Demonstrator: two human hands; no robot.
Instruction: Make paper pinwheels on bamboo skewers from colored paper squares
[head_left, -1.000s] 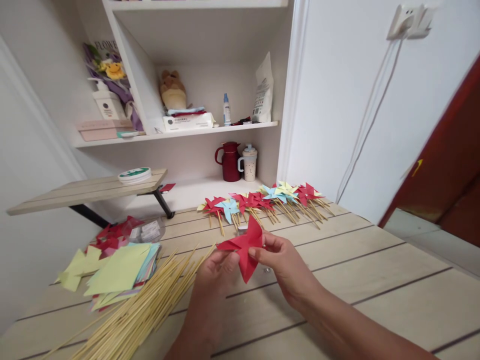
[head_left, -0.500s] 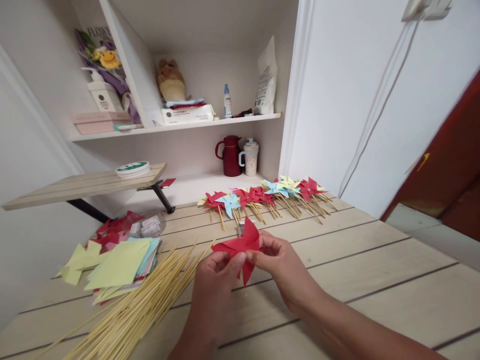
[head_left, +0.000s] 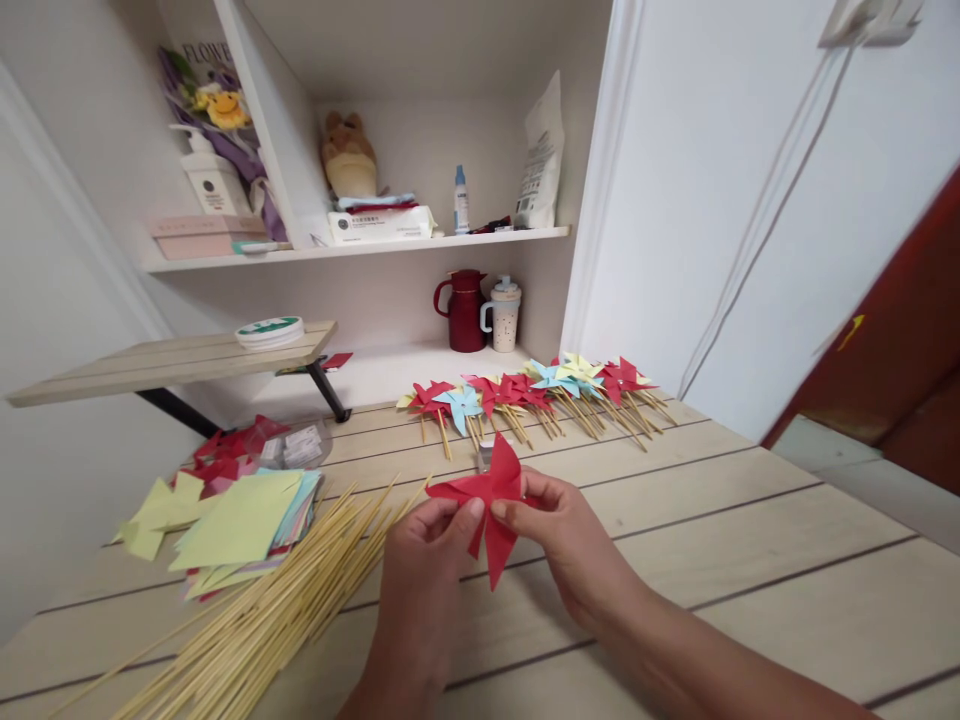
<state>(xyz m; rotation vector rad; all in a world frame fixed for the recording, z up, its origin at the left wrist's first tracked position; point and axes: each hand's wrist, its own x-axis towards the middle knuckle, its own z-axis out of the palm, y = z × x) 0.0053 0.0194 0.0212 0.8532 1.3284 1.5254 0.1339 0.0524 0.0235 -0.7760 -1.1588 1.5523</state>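
Note:
Between my two hands, above the slatted table, is a red paper pinwheel [head_left: 495, 490] with pointed blades and no stick visible on it. My left hand [head_left: 431, 535] pinches its left side between thumb and fingers. On the right side, my right hand [head_left: 551, 510] grips it close to the centre, the thumb pressing on the paper. Loose bamboo sticks [head_left: 277, 610] lie in a heap left of my left hand. Behind the pinwheel sits a small grey object [head_left: 484, 455], mostly hidden. Finished pinwheels on sticks [head_left: 517, 390] lie in a row farther back.
Stacked coloured paper squares [head_left: 232, 520], a yellow cut paper shape [head_left: 161, 512] and a clear container [head_left: 300, 445] are at the left. A raised wooden shelf [head_left: 187, 358] stands behind them. A dark red jug [head_left: 466, 310] and a cup [head_left: 504, 315] stand at the back.
The pinwheel's lower blade now hangs lower and shows more fully. My left thumb has shifted slightly up and left, away from the centre. The view has moved a little.

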